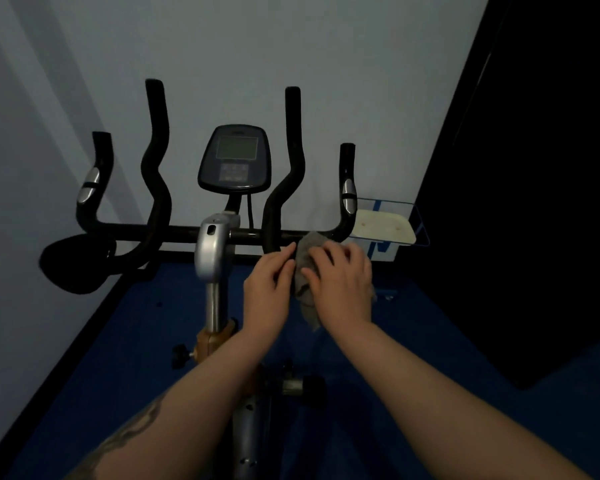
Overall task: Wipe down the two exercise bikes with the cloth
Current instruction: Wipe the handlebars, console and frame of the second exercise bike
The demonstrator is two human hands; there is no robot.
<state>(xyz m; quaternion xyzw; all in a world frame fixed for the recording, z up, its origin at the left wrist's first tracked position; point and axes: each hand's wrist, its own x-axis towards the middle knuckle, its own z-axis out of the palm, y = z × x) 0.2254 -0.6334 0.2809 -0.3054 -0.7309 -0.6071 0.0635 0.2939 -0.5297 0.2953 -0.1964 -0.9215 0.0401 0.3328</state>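
In the middle of the frame, the right hand (340, 282) lies on the gray cloth (307, 268), fingers curled over it. The left hand (269, 289) pinches the cloth's edge. The cloth touches the bike's black handlebar (181, 233), below the screen (234, 159).

Console (234, 159) centre above handlebar (174, 233), cloth (307, 268) btwn hands, right of stem (212, 251)

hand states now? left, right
Left hand: fingers pinch the edge of the grey cloth.
Right hand: fingers curl over the cloth, holding it.
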